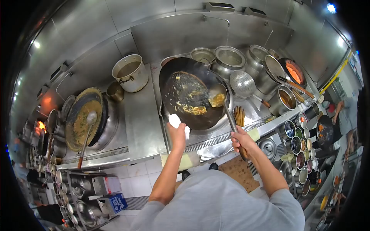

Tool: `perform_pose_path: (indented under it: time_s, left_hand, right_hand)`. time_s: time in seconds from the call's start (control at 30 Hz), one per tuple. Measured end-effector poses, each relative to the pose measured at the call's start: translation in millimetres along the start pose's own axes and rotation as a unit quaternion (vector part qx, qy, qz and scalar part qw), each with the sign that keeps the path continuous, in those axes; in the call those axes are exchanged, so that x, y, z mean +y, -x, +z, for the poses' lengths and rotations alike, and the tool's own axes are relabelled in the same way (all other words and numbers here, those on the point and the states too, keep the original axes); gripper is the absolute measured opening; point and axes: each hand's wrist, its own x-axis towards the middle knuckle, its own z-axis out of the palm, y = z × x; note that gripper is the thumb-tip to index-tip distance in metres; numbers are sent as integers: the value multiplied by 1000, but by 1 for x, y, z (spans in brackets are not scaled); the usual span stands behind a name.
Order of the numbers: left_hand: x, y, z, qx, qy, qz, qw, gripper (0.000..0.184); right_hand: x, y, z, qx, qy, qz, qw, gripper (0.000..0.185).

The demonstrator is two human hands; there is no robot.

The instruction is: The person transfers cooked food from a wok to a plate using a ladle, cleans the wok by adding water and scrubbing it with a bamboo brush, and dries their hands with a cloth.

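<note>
The left hand (178, 138) clutches one white cloth (175, 121) at the wok's (200, 122) near-left rim. The right hand (243, 141) is closed round one ladle (230, 117), its bowl inside among yellowish scraps (194, 110). Toward the counter's (144, 127) front edge, right of the wok, lies one brush (239, 115); one skimmer (242, 84) lies behind. The cloth hides the left fingertips; pans at far left blur.

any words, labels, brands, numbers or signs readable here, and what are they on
None can be read.
Blue box on the lower left: white marks that look like print, too small and blurred to read.
Pale box just above it: a red patch, no lettering I can make out.
</note>
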Motion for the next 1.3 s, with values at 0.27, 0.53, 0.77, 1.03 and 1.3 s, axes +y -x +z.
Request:
perform_pose_path:
  time_s: [0.27, 0.53, 0.77, 1.03, 1.3]
  left_hand:
    - [23, 16, 29, 7, -183, 113, 977, 41]
    - [-10, -36, 26, -4, -76, 17, 997, 41]
    - [-107, -61, 29, -70, 50, -148, 985, 41]
    - [-95, -29, 13, -200, 81, -299, 929, 39]
    - [53, 77, -31, -582, -354, -54, 730, 70]
  right_hand:
    - [-10, 36, 64, -54, -152, 87, 983, 13]
    - [-50, 44, 95, -291, -465, 80, 832, 40]
    - [-131, -20, 133, -255, -196, -33, 946, 20]
    - [-184, -229, 190, -57, 219, -131, 965, 10]
    - [-119, -314, 207, 147, 356, -210, 899, 58]
